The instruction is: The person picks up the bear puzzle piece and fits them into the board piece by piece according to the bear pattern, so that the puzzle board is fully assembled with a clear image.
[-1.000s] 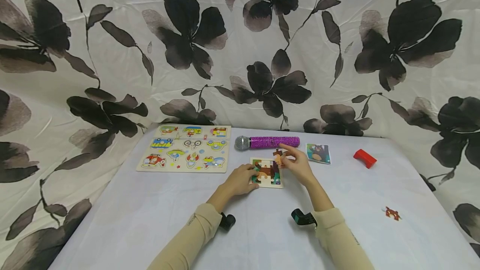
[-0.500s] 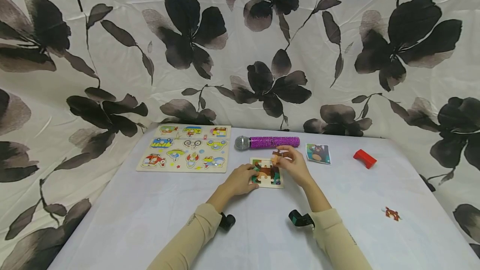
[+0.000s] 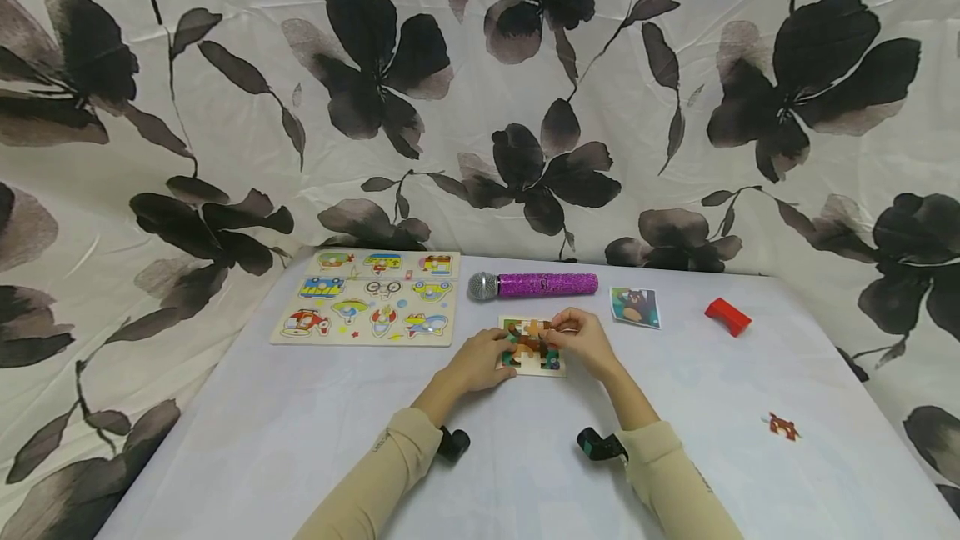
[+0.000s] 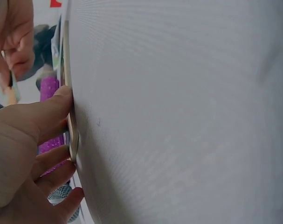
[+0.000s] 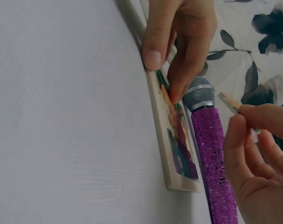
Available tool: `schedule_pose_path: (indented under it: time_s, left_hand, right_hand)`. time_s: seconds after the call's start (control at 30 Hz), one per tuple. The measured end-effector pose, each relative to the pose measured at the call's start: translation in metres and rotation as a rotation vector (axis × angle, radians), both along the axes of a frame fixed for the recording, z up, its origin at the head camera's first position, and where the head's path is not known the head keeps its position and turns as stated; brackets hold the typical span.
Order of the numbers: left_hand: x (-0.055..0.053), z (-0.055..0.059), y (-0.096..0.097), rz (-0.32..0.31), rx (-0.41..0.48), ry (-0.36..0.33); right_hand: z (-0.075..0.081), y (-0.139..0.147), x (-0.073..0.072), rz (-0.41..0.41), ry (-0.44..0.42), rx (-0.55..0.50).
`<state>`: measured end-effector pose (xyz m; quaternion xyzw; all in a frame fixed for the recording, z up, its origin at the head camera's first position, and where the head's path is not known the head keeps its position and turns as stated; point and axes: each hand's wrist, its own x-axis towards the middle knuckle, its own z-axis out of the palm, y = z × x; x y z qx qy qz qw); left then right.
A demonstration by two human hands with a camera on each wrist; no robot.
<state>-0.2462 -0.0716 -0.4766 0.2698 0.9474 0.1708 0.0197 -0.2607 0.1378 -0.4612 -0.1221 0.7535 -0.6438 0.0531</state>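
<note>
In the head view, a small wooden jigsaw puzzle (image 3: pixel 534 371) with a brown bear picture lies on the white tabletop. My left hand (image 3: pixel 476 363) holds its left side, the thumb on the near edge and a finger reaching over the picture, as the right wrist view shows. Above the puzzle's right part, my right hand (image 3: pixel 590 346) pinches a jigsaw piece (image 5: pixel 229 101) between thumb and index finger. That piece is tilted and clear of the puzzle in the right wrist view; its printed face is mostly hidden.
Behind the puzzle lies a glittery purple microphone (image 3: pixel 549 284). A bear picture card (image 3: pixel 635 307), a red block (image 3: pixel 727 317) and a loose jigsaw piece (image 3: pixel 783 427) lie to the right. At the back left is a wooden vehicle puzzle board (image 3: pixel 442 337). Floral cloth hangs behind.
My right hand has moved left and nearer with its jigsaw piece, from beside the microphone to over the puzzle. The left hand stays in place on the puzzle.
</note>
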Motion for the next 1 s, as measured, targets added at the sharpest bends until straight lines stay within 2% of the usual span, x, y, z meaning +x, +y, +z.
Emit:
schedule_pose_path:
  time_s: [0.2, 0.33, 0.53, 0.63, 0.83, 1.0]
  left_hand:
    - [-0.001, -0.001, 0.0, 0.002, -0.008, -0.006]
    - [-0.002, 0.0, 0.001, 0.007, -0.003, -0.011]
    - [-0.002, 0.001, 0.003, 0.036, -0.004, -0.019]
    - [-0.002, 0.001, 0.005, 0.054, -0.006, -0.005]
    - [-0.004, -0.002, 0.01, 0.084, -0.017, 0.032]
    - [-0.005, -0.005, 0.011, 0.094, -0.022, 0.055]
  right_hand:
    - [-0.01, -0.001, -0.001, 0.111, 0.058, 0.191]
    - [-0.014, -0.004, 0.0, 0.129, 0.081, 0.288]
    - [-0.017, -0.01, 0.002, 0.084, 0.119, 0.413]
    - [-0.016, -0.014, 0.003, 0.075, 0.118, 0.438]
    - [-0.012, -0.024, 0.005, 0.034, 0.204, 0.603]
    - [-0.011, -0.03, 0.007, -0.015, 0.215, 0.671]
